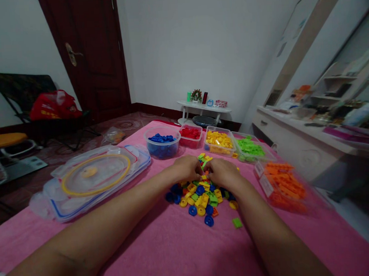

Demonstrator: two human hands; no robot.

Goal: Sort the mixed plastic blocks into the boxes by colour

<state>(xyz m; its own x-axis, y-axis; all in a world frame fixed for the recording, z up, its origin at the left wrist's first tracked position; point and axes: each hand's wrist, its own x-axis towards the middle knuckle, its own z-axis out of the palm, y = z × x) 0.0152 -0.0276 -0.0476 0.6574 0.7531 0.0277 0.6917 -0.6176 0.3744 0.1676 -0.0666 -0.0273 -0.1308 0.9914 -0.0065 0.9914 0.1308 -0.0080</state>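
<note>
Both hands are at the far side of a mixed pile of plastic building blocks, coloured yellow, blue, green and orange. My left hand is closed, its fingertips bent down into the blocks; what they hold is hidden. Close beside it, my right hand is closed too, thumb and fingers drawn together over the pile, and any piece in it cannot be made out. Round blue wheel-like pieces lie at the pile's near edge. One green block sits apart on the right.
Behind the pile stand a round tub of blue blocks and boxes of red blocks, yellow blocks and green blocks. An orange-block box is at right. Stacked lids lie left on the pink cloth.
</note>
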